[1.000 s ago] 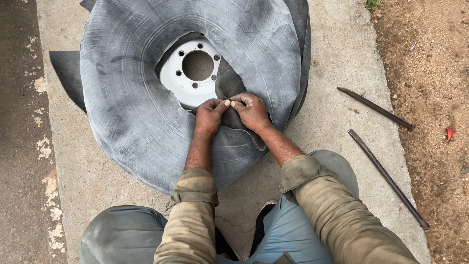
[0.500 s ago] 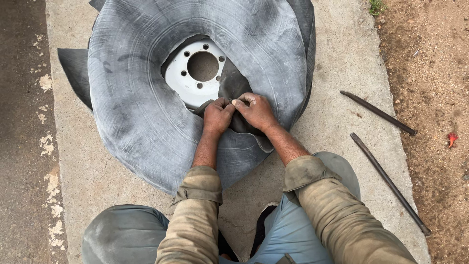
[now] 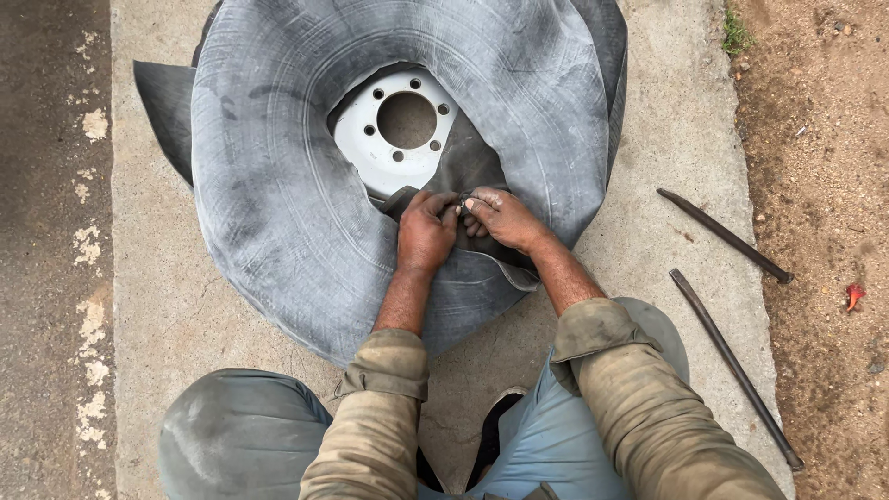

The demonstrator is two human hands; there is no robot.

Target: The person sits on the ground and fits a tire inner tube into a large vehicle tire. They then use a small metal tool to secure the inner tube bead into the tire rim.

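Head view, looking straight down. Left hand [image 3: 426, 230] and right hand [image 3: 500, 215] brought together over the inner edge of a large grey rubber inner tube [image 3: 278, 222], fingertips meeting at a small dark part [image 3: 463, 198], probably the valve, too small to identify with certainty. Both hands curled nearly closed, fingers pinched on that small part and on the fold of rubber around it; exact contact of each finger not discernible. Tube draped wide and slack on the concrete slab [image 3: 667, 139], spread to all sides of the grip, with a loose dark flap [image 3: 162, 102] projecting well beyond the grip on the left-hand side. White steel wheel disc [image 3: 370, 148] with a round centre hole and a ring of bolt holes seen just past the grip, partly covered by the rubber, its near edge close to the left knuckles. Forearms bare, olive sleeves [image 3: 380, 370] rolled back, knees in grey-blue trousers [image 3: 231, 435] set on the near side of the grip, one on each side. Two long dark iron bars [image 3: 727, 236] [image 3: 732, 366] laid on the slab well apart from the grip on the right-hand side, not touched by either hand. Bare brown soil [image 3: 824, 185] beyond the bars; darker worn pavement [image 3: 46, 278] far out on the left-hand side.
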